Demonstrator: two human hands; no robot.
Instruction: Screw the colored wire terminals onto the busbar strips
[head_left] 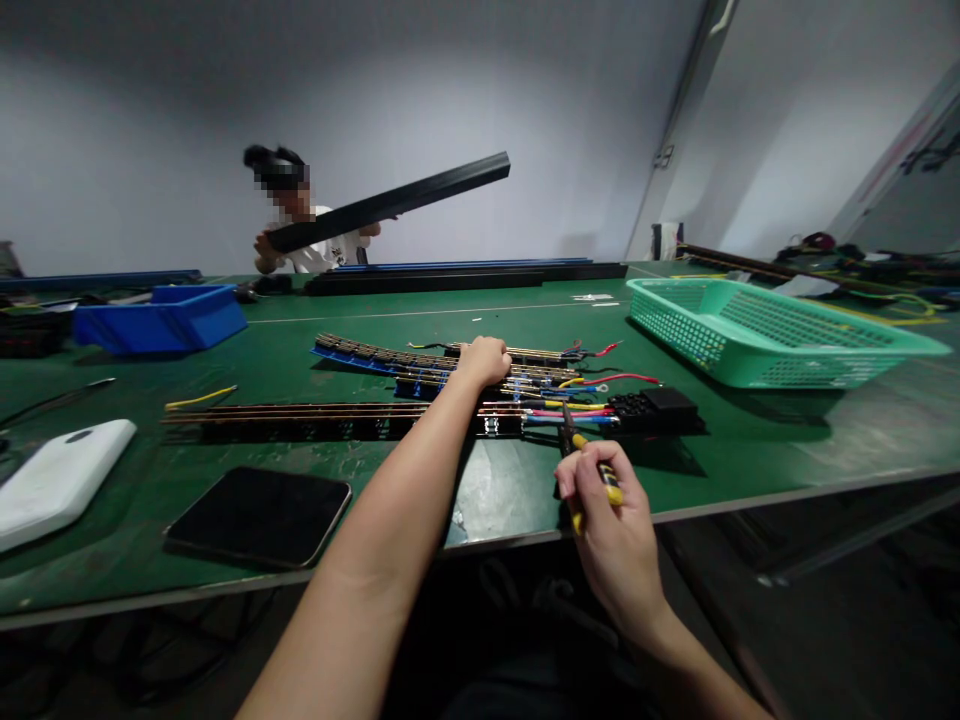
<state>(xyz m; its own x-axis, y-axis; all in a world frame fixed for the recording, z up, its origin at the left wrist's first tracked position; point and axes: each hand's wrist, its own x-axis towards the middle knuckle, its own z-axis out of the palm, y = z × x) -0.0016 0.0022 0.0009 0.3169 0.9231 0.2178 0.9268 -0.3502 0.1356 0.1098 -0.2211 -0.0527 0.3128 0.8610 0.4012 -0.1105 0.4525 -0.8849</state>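
My left hand [486,360] reaches over the nearest strip and rests, fingers curled, on a group of shorter strips [382,358] with copper-coloured rods; what its fingers hold is hidden. My right hand [604,500] is closed around yellow-and-black pliers [611,485], their dark jaws pointing up beside coloured wires [574,414]. Those wires join the long black strip with copper rods [277,420] to a black connector block [656,408] on its right. Red, yellow and blue wire ends stick out from the shorter strips.
A black phone [259,515] and a white device [64,480] lie at the front left. Behind are a blue bin [161,320], a green basket [780,335] and long black profiles [465,275]. Across the green table [420,310], a person [319,240] holds a black profile [397,200].
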